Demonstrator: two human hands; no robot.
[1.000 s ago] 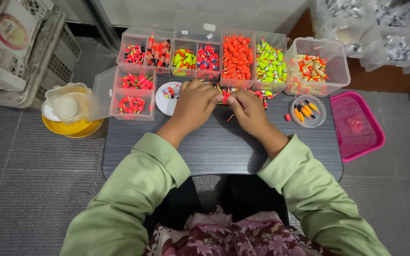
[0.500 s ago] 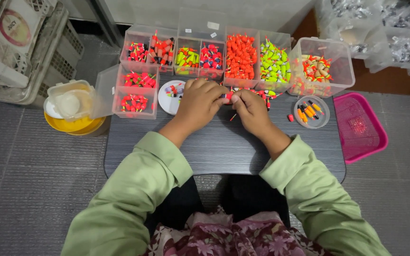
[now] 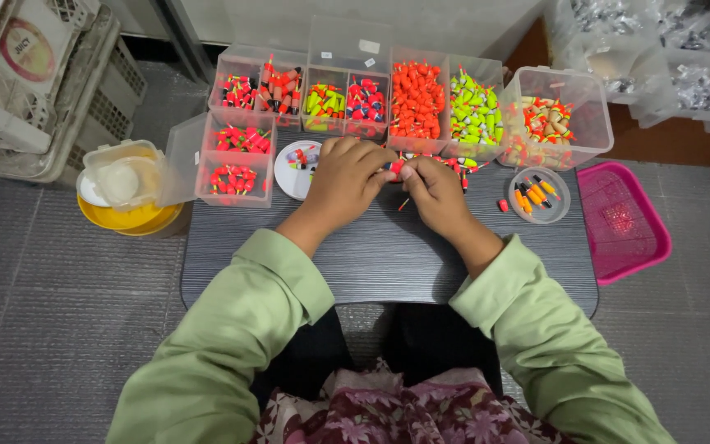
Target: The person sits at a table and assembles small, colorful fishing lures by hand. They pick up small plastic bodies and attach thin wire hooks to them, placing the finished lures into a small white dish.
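**Both hands pinch a small red float at the middle of the worktop**

The left hand [image 3: 347, 177] and the right hand [image 3: 437, 191] meet over the dark grey worktop [image 3: 380, 255], just in front of the row of clear compartment boxes [image 3: 417, 99]. Between their fingertips sits a small red float [image 3: 397, 166]; the fingers of both hands are curled shut around it, though how each one grips is hard to make out at this size. Just nearer the person than the float, a thin red stick [image 3: 404, 203] lies on the worktop close under the right hand.

Behind the float, the boxes hold sorted floats: orange ones directly behind it, yellow-green ones beside those, mixed red and pink ones farther to the left. A separate clear tub [image 3: 564, 115] of striped pieces stands to the right of the row. A small white dish [image 3: 296, 156] touches the left hand's outer side. To the right of the float, a round clear lid [image 3: 538, 195] carries a few orange floats, with a single red piece [image 3: 503, 205] beside it. Beyond the worktop's right edge lies a pink tray [image 3: 622, 222]; beyond its left edge, a yellow bowl [image 3: 129, 218] with a clear container on top.
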